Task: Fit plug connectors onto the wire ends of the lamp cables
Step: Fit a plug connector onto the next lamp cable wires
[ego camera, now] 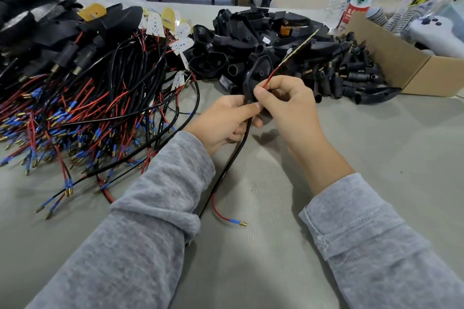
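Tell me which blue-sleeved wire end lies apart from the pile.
The red wire's blue-sleeved end, alone on the mat between the sleeves, belonging to the held cable; the others cluster left.

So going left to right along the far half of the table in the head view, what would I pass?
Tangle of red and black cables → white LED boards → pile of black lamp housings → heap of black plug connectors → cardboard box.

Black lamp cable (233, 155), red wire (272, 75) raised, blue-sleeved brass tip (238, 222) on table
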A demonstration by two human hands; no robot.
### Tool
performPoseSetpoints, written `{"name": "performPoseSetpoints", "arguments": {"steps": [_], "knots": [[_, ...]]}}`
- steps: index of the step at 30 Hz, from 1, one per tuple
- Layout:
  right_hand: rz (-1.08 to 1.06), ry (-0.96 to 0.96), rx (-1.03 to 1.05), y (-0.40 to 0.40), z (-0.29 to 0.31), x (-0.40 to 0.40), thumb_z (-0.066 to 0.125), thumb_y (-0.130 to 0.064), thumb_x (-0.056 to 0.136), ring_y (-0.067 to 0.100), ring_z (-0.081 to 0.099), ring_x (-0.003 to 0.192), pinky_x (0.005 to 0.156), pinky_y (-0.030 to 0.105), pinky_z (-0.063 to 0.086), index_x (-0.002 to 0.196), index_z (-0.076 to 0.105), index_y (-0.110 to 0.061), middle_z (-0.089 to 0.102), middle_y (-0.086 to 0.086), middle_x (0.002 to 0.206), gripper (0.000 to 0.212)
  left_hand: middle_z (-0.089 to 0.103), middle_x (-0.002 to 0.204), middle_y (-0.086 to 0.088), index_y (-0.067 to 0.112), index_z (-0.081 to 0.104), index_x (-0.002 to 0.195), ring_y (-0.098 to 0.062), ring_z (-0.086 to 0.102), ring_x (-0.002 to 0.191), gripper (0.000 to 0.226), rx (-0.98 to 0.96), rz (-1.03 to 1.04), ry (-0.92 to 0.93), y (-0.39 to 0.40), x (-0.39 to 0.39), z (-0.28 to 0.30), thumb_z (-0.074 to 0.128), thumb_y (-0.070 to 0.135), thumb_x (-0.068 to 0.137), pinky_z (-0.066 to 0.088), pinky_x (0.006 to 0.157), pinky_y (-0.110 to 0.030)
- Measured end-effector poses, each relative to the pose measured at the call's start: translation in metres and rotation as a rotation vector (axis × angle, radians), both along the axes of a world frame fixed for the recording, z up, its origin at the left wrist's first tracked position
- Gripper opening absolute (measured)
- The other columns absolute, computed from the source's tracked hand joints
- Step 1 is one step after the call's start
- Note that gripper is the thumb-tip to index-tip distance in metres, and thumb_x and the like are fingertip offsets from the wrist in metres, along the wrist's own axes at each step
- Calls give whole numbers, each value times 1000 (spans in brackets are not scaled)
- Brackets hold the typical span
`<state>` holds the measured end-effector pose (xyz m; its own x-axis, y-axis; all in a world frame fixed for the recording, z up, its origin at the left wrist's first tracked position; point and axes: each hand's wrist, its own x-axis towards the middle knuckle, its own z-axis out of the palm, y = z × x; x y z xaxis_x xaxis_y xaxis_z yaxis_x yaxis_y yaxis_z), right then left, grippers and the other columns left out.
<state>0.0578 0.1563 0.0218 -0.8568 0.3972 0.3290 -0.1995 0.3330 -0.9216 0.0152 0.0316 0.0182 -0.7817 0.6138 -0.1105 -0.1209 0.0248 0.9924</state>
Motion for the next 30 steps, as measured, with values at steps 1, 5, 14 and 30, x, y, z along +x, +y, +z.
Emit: {"name": "performPoseSetpoints", "arguments": {"steps": [1, 5, 14, 30], "knots": [[6, 0, 0, 0, 0, 0, 68, -15, 90, 22, 60, 86, 79, 40, 53, 70, 65, -19, 61, 9, 95, 20, 55, 57, 6, 15, 52, 82, -1, 26, 37, 20, 3, 12, -13, 0, 0, 0, 49, 19, 101, 20, 32, -12], [3, -14, -219, 1, 2, 0, 62, -25, 94, 8, 54, 73, 63, 23, 45, 80, 63, -16, 58, 4, 89, 16, 45, 56, 9, 18, 50, 82, 0, 25, 39, 20, -35, -29, -26, -2, -1, 0, 47, 21, 102, 19, 33, -11], [51, 61, -516, 2, 6, 1, 67, -45, 80, 18, 54, 89, 76, 36, 43, 104, 57, -26, 55, 4, 99, 32, 40, 58, 10, 20, 47, 79, 1, 24, 39, 25, -104, -151, 1, -5, -1, 2, 44, 22, 103, 19, 34, -10], [91, 87, -574, 4, 10, 3, 28, -42, 105, 14, 54, 87, 72, 28, 45, 101, 62, -17, 60, 0, 96, 42, 40, 51, 10, 17, 58, 100, 1, 23, 35, 17, -76, -42, -77, -1, 0, 4, 43, 25, 103, 19, 32, -11]]}}
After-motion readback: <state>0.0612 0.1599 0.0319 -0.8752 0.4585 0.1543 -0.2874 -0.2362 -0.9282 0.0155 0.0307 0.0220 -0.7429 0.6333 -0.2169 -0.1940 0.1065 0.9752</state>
